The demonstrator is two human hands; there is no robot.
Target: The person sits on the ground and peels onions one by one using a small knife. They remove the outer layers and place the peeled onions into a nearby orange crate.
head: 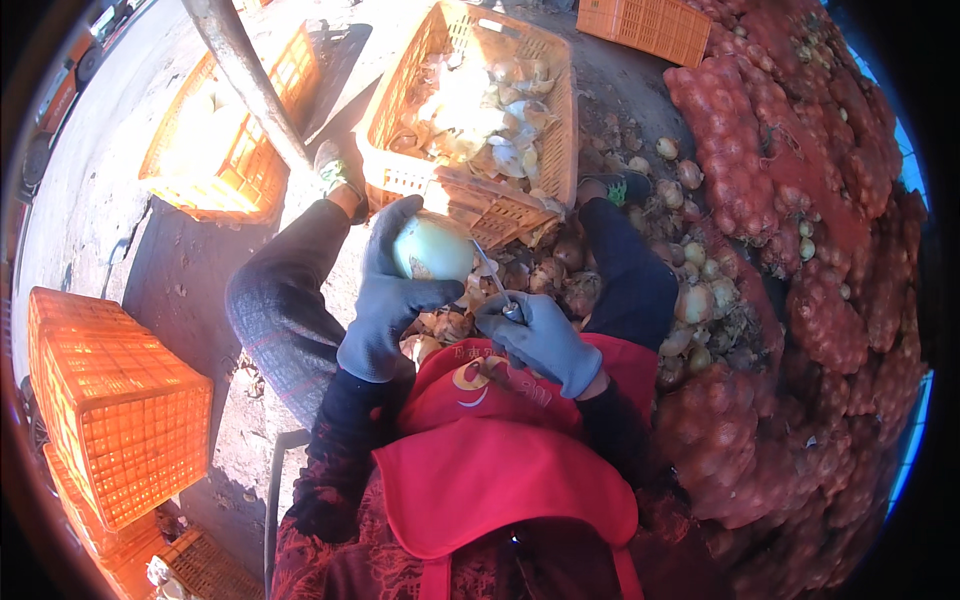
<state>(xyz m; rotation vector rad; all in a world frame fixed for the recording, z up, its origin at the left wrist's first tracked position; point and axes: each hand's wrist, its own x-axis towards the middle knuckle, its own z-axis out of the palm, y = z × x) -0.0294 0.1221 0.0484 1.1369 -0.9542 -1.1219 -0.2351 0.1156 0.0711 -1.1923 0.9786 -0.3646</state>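
Note:
My left hand [390, 296], in a grey glove, holds a large pale onion [433, 246] with thumb and fingers around it. In my right hand [541, 337], also gloved in grey, is a small knife [491, 270] with a thin metal blade, pointing up toward the onion's right side. Whether the blade touches the onion, I cannot tell. Just beyond both hands stands an orange plastic crate [480, 199] holding onion skins and peelings [517, 120]. Unpeeled onions [570, 253] and loose skins lie on the ground between my legs, beneath the hands.
Red mesh sacks of onions [735, 150] are piled along the right, with loose onions [694, 304] beside them. A sunlit orange crate [225, 157] stands front left, behind a slanting pole [247, 75]. Stacked orange crates [142, 420] are at lower left; another crate [645, 30] is at the top.

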